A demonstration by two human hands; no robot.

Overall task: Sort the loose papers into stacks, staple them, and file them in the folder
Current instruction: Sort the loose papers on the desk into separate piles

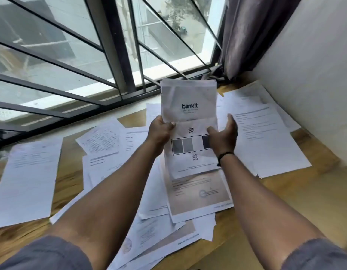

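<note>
I hold up a white printed sheet with a "blinkit" logo, QR codes and grey squares, raised over the table. My left hand pinches its left edge, thumb on the front. My right hand is at the sheet's right edge with fingers relaxed and spread; its grip is unclear. Loose papers lie scattered below on the wooden table. No stapler or folder is in view.
A stack of white sheets lies at the right by the white wall. More sheets lie at the left. A barred window runs along the table's far edge, with a grey curtain in the corner.
</note>
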